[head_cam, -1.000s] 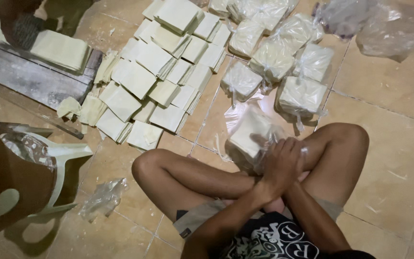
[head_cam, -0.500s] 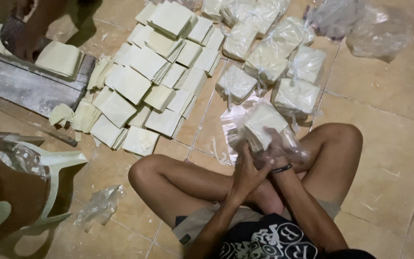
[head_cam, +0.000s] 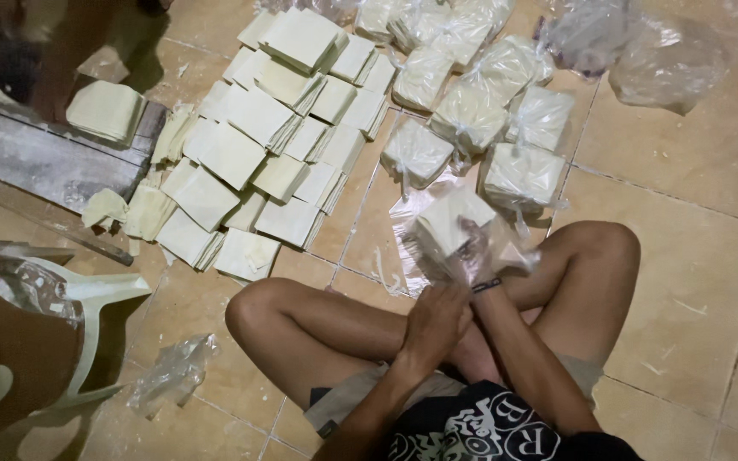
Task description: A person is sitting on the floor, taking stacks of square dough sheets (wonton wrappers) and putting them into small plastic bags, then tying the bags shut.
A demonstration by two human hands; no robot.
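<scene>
The person sits cross-legged on the tiled floor [head_cam: 685, 282], knees spread, with both hands raised just in front of the shins. The right hand [head_cam: 477, 248] is wrapped in the clear plastic of a bag [head_cam: 446, 230] that holds a stack of pale square sheets; its fingers are curled closed on the bag's side, with a dark band at the wrist below. The left hand [head_cam: 434, 323] sits just under it, fingers bent and closed around the lower part of the same plastic, though exactly where it pinches I cannot tell. The bag hangs in the air between the knees, just above a flat sheet of loose plastic lying on the tiles. Beyond it, well within reach, lie several tied bags of sheets [head_cam: 471, 111], bunched together. To their left spreads a broad patch of unbagged stacks [head_cam: 258, 145], overlapping like shingles. Farther left a wooden plank [head_cam: 36, 158] carries another stack, and someone else's arm [head_cam: 61, 60] reaches down beside it. A crumpled empty bag [head_cam: 172, 376] lies by the left knee, near an overturned plastic chair [head_cam: 36, 341].
</scene>
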